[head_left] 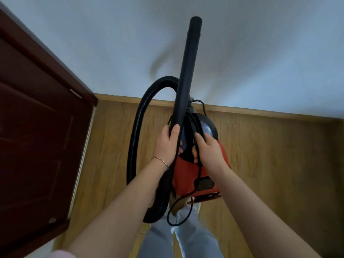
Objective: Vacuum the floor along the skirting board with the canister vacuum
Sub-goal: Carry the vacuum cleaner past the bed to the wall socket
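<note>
Black rigid wand tube (188, 75): long axis runs up and away from both hands, open tip against pale wall (260, 53), well above wooden skirting board (260, 111). Left hand (166, 144): fingers wrapped round wand's lower end. Right hand (208, 148), just beside: fingers curled round black cord bundle (197, 146) atop red canister vacuum body (188, 175), apparently carried above wood-pattern floor (270, 155). Ribbed black hose (135, 127) loops left. Next move likely requires tipping wand down toward skirting.

Matt black wand (186, 71), ribbed hose (135, 131), red cloth canister (188, 175), wood-grain floor (270, 155), dark wooden door (37, 127).
</note>
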The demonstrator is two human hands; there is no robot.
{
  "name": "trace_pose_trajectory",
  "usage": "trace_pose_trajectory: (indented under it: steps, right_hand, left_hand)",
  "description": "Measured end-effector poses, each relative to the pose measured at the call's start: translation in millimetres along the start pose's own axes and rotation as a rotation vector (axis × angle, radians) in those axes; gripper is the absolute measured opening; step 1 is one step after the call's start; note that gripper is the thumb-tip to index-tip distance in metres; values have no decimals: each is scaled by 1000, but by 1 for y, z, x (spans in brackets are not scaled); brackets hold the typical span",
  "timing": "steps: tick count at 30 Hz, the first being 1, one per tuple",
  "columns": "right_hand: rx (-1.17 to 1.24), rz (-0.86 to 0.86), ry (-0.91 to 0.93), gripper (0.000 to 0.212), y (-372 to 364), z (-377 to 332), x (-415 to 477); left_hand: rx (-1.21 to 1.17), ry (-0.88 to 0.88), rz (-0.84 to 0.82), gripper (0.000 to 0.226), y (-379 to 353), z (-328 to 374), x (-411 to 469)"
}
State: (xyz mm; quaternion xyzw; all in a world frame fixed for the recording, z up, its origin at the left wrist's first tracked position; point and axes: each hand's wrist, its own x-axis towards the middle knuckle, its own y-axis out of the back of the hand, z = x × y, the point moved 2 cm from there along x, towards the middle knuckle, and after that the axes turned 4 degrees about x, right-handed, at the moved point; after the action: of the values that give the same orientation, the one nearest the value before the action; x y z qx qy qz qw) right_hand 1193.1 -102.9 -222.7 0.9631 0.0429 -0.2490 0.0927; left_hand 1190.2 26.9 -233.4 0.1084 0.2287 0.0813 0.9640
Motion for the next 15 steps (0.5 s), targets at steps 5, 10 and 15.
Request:
trace_pose_trajectory:
  steps: [5,10,15]
  right_hand:
    - [-3,-45,73,32,-8,-59,-43]
    - [-13,-127,116,31,-23,-88,-66]
    - [-79,-285,185,31,-34,-96,-93]
  left_hand:
    - [-25,-36,46,30,36,53,-43]
    - [-41,-61,154,24,66,74,-76]
    - [-10,-46,312,27,83,72,-120]
